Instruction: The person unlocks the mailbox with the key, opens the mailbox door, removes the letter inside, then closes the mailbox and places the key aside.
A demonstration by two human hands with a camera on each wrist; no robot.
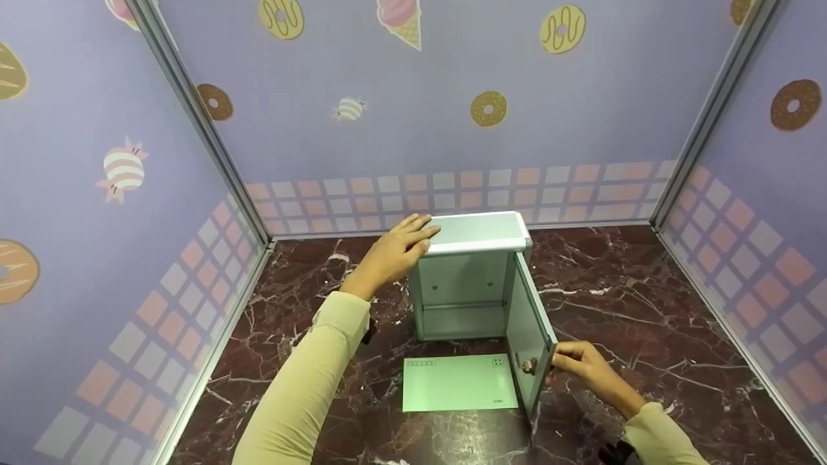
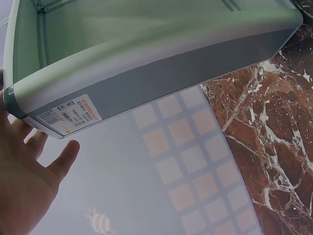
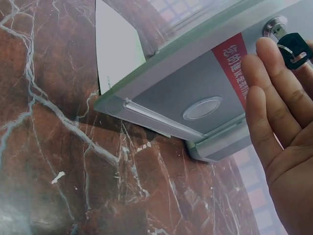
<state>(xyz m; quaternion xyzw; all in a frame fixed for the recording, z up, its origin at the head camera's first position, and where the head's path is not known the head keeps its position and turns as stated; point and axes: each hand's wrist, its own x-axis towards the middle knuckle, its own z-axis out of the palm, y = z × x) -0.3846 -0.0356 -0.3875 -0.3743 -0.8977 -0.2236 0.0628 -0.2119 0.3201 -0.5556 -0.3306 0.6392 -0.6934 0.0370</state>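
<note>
A silver-grey metal lockbox stands with its front door swung out to the right. My left hand rests on the box's top left corner, fingers fairly straight. In the left wrist view, that hand is beside a barcode sticker on the box's side. At the door's free edge, my right hand pinches the black-headed key, which sits in the round lock on the outer face. The thumb is mostly hidden. The lock's copper-coloured inner end shows inside the door.
An envelope with printed postcode boxes lies flat on the dark red marble tabletop, before the box and left of the door. Patterned panels wall in the back and both sides.
</note>
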